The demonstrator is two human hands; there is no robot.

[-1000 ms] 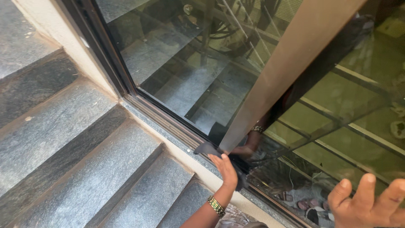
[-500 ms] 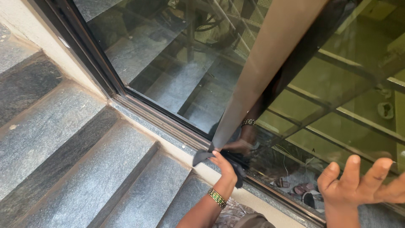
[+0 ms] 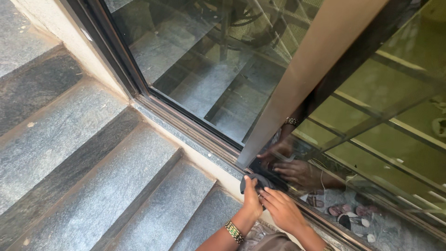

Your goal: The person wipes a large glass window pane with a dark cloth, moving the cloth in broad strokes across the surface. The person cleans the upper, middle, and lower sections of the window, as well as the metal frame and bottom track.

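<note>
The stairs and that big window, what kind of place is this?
Probably a stairwell inside a building. Grey stone steps run beside a large sliding glass window in a dark metal frame. Both hands press a dark cloth at its bottom track.

Dark cloth (image 3: 254, 182) mostly under hands

Two hands work at the foot of the window: the left hand (image 3: 252, 199) and the right hand (image 3: 282, 210), both on one dark cloth (image 3: 257, 180). One beaded bangle (image 3: 234, 231) circles the left wrist. One metal post (image 3: 297, 79) stands against one glass pane (image 3: 204, 60). Four granite steps (image 3: 93, 153) show.
</note>
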